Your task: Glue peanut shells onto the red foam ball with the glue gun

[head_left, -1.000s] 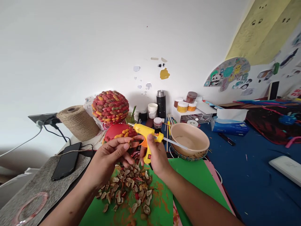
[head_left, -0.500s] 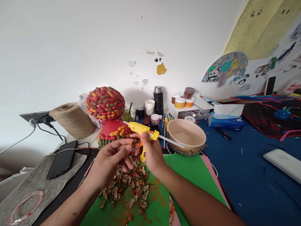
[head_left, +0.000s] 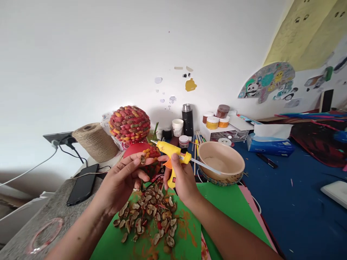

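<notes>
My right hand (head_left: 181, 177) grips a yellow glue gun (head_left: 171, 153) by its handle, nozzle pointing left and a clear glue stick trailing out the back. My left hand (head_left: 125, 178) pinches a peanut shell (head_left: 142, 159) between thumb and fingertips, just left of the nozzle. Below both hands lies a pile of painted peanut shells (head_left: 150, 216) on a green sheet (head_left: 219, 206). Behind the hands sits a red ball (head_left: 135, 148) partly covered with shells.
A finished shell-covered ball (head_left: 129, 124) and a twine spool (head_left: 94, 141) stand at the back left, a black phone (head_left: 82, 183) on a grey mat. A tan bowl (head_left: 221, 161), flask (head_left: 187, 120), paint jars (head_left: 214, 122) and tissue box (head_left: 270, 145) are to the right.
My left hand has lifted the peanut shell up toward the glue gun's nozzle. The right hand with the gun has held nearly still; the view shifted slightly.
</notes>
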### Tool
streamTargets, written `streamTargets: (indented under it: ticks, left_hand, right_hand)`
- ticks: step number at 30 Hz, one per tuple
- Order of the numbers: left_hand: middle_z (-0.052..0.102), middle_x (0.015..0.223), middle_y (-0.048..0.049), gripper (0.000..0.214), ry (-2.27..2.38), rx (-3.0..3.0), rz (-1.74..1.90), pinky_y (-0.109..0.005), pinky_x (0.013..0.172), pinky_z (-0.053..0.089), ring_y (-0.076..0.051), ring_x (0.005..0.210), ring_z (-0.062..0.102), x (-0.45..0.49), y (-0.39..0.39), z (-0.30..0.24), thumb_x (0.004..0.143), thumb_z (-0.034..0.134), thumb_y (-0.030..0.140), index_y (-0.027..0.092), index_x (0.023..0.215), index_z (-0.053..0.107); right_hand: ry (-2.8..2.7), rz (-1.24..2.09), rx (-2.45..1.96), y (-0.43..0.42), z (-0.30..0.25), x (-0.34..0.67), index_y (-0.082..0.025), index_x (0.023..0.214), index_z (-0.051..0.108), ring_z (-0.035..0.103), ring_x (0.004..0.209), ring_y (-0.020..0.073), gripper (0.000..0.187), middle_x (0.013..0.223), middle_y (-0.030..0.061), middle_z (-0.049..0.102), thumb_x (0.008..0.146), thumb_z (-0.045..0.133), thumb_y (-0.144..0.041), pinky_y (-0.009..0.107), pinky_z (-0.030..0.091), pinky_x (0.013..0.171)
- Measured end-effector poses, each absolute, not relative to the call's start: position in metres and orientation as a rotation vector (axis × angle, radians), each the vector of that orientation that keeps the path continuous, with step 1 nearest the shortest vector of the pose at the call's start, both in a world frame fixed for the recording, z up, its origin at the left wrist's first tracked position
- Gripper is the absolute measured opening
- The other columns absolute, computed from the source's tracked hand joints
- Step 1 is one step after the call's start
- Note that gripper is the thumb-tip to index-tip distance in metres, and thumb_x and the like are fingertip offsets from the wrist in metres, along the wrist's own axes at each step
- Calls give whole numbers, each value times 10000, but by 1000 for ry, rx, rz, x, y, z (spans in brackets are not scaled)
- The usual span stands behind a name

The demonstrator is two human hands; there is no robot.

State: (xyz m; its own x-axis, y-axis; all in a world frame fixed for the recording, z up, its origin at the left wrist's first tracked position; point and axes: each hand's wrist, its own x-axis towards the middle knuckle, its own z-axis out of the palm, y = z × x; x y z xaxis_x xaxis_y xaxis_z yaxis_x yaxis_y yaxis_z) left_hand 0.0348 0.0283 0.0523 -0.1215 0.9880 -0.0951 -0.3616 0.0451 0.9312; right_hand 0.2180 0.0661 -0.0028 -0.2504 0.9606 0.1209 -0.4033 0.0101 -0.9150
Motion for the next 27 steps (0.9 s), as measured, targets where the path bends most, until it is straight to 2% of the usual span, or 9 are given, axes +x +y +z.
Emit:
streamTargets:
  ticks: [5,10,13,22,27]
  left_hand:
    - [939,1066,-152,281,1036,779,1467,-142,403,512,-157,577,800,31,28,56,755,1057,247,149,948,878]
    - [932,1124,-194,255,1012,774,1470,-143,418,526,-159,581,810,31,29,55,763,1041,236,124,940,895]
    - [932,1143,-187,230,1004,776,1458,-149,442,551,-175,621,836,29,31,54,777,1032,225,135,949,909]
    - [923,1162,-203,419,994,908,1450,-178,558,616,-185,729,833,27,32,48,719,1121,419,133,962,934]
    - [893,984,-140,445,1007,937,1502,-186,574,608,-146,693,738,26,37,47,675,1140,451,130,896,925]
  right_hand:
    - [-1161,1505,-652,60,-6,217,-155,991,825,537,363,121,870,497,-49,587,900,688,-1010,220,437,409]
    - [-1194,1464,-660,57,-7,218,-159,932,814,543,372,117,853,511,-44,585,899,705,-1005,215,430,408]
    - [-1189,1459,-657,56,-7,218,-165,924,810,545,370,116,850,524,-40,592,884,719,-1009,211,415,396]
    - [-1228,1431,-637,52,-8,218,-171,895,816,536,399,115,835,534,-37,574,900,716,-1000,213,418,409]
    - [-1284,1409,-659,52,-12,218,-166,990,841,543,434,129,843,556,-38,577,914,703,-994,235,467,447]
